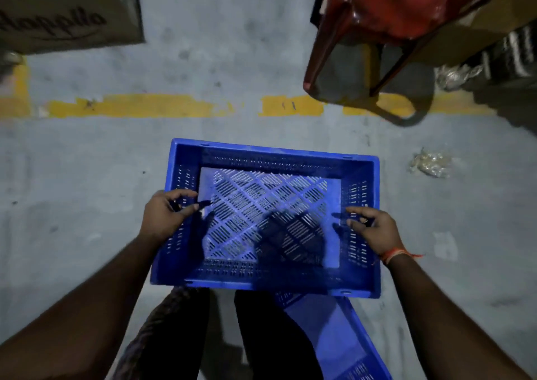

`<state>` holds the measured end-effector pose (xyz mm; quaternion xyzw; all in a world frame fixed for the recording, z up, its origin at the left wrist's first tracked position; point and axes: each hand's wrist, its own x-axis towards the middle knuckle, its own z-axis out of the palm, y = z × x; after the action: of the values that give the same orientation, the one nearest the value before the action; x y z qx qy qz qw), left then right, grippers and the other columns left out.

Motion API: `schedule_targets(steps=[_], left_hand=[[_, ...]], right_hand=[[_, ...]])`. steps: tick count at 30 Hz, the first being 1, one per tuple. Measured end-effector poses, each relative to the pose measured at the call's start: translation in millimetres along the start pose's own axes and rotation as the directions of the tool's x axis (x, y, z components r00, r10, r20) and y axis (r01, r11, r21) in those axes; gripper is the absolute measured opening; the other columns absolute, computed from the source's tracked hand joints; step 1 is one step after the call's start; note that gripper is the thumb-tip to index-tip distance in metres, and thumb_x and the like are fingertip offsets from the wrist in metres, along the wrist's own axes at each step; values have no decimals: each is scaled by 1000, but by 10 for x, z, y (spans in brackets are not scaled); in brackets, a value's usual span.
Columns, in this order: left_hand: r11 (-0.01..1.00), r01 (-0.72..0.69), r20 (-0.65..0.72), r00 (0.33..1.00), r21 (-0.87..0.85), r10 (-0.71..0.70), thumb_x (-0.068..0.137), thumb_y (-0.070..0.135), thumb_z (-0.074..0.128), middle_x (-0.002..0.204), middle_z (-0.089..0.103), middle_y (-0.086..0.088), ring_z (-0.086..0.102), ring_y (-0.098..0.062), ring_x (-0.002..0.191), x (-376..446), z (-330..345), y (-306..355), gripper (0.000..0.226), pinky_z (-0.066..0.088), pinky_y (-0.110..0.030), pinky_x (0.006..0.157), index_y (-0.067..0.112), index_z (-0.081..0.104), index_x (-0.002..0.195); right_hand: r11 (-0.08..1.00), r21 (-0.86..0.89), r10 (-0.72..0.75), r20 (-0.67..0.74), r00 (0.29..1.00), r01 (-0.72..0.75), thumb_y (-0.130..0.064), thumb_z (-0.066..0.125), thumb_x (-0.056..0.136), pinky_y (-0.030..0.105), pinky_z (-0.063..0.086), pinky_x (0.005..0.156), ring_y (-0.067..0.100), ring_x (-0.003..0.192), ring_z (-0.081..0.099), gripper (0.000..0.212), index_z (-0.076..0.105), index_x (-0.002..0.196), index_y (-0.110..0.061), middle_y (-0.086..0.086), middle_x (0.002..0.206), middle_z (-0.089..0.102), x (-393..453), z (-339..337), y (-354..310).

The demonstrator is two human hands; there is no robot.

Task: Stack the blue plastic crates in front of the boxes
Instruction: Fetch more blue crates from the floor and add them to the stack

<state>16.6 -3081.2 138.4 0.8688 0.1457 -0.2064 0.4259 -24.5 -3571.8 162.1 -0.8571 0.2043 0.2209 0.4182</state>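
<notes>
Both hands flank the blue perforated crate (270, 217) across its long axis, left hand (167, 215) and right hand (374, 231) loosely curled at the short walls, neither visibly gripping.

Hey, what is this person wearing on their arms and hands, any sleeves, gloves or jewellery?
Both forearms are bare, with no sleeves or gloves in view. The left hand shows nothing worn. The right hand has an orange-red thread band tied around its wrist, with loose ends sticking out. No rings or watch are visible.

crate (270, 217): blue plastic, slotted, slight sheen
floor (87, 176): rough matt concrete, worn yellow paint
box (66, 16): matt cardboard
chair (392, 4): glossy red, probably plastic
</notes>
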Motion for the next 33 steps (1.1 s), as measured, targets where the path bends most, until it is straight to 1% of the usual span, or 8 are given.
schedule_targets(steps=[2,5,9,14,18,22,28,33], left_hand=[[1000,-5,-36,999,24,6,75,34,86,74,67,-4,58,-12,57,-273,-499,214,22,44,-19,61,36,75,93],[999,3,-107,994,35,0,74,23,86,69,67,5,58,-12,57,-704,-1266,431,20,41,-14,56,28,76,90],[996,61,-229,972,59,-46,75,21,85,64,66,2,58,-17,52,-1214,-2248,397,16,43,-21,55,27,75,86],[995,95,-363,927,-14,-94,71,18,84,63,68,3,58,-18,53,-1730,-3272,51,15,42,-22,55,25,74,79],[990,135,-432,890,-50,-143,69,18,81,54,62,16,52,-5,47,-2137,-3998,-342,13,40,-22,55,25,72,76],[974,215,-474,853,-64,-219,69,22,80,59,65,5,61,-10,56,-2504,-4636,-781,15,46,-23,59,31,69,74],[935,307,-551,756,-176,-353,71,17,79,74,71,10,65,-7,70,-3040,-5380,-1452,22,38,-3,62,36,71,77],[892,381,-605,659,-244,-447,71,21,83,76,72,2,68,-13,73,-3427,-5907,-2010,19,39,-4,63,34,75,81]], right_hand=[[999,5,-32,0,999,32,-4,79,77,14,45,70,13,76,52,32,76,100,-27,20,91,71,-309,-52,-506],[994,-32,-100,14,995,100,-3,79,77,19,47,70,13,71,52,32,75,90,-33,-12,76,70,-720,-65,-1277],[971,-121,-197,75,978,205,-9,79,78,24,49,68,17,71,59,24,74,88,-30,9,84,69,-1145,77,-2303],[927,-211,-290,122,949,310,-10,81,76,36,53,78,11,84,67,22,70,77,-29,-18,88,71,-1433,538,-3392],[857,-294,-379,195,905,423,-12,82,75,27,50,66,6,72,65,22,69,77,-29,-19,83,70,-1525,1056,-4174],[769,-356,-462,263,847,530,-13,82,73,33,51,62,18,66,66,28,68,82,-34,-9,75,72,-1610,1613,-4937],[622,-371,-551,418,722,689,-7,83,70,17,41,57,10,67,60,40,65,81,-41,-6,64,68,-1732,2616,-6083],[535,-331,-570,537,621,777,-10,83,70,18,43,60,10,69,63,39,67,82,-44,-7,68,70,-1769,3576,-6902]])
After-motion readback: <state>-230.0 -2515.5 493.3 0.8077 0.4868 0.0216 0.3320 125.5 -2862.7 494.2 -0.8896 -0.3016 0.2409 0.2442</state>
